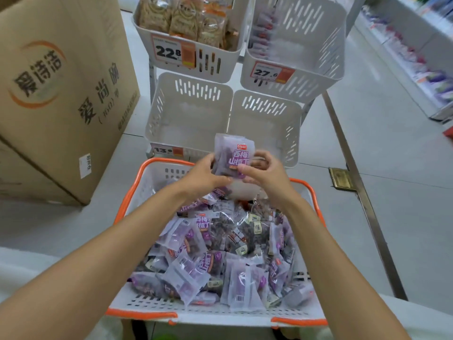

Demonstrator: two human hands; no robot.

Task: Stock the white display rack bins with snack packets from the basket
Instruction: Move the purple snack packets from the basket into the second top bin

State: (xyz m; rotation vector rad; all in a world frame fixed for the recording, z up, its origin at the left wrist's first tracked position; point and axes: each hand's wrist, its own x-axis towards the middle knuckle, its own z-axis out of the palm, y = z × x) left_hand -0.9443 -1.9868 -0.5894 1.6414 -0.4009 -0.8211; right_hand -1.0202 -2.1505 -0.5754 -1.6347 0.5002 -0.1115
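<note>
1. Orange-rimmed basket, near, holds many purple packets; most work is left.
2. Left hand and right hand both pinch a small stack of packets over its far rim.
3. Lower left bin and lower right bin beyond are empty, open on top; cardboard box stands close at left.

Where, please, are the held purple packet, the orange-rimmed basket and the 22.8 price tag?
held purple packet (232,153), head view, middle of its printed front.
orange-rimmed basket (220,312), head view, its white near wall.
22.8 price tag (169,51), head view, on the printed digits.
</note>
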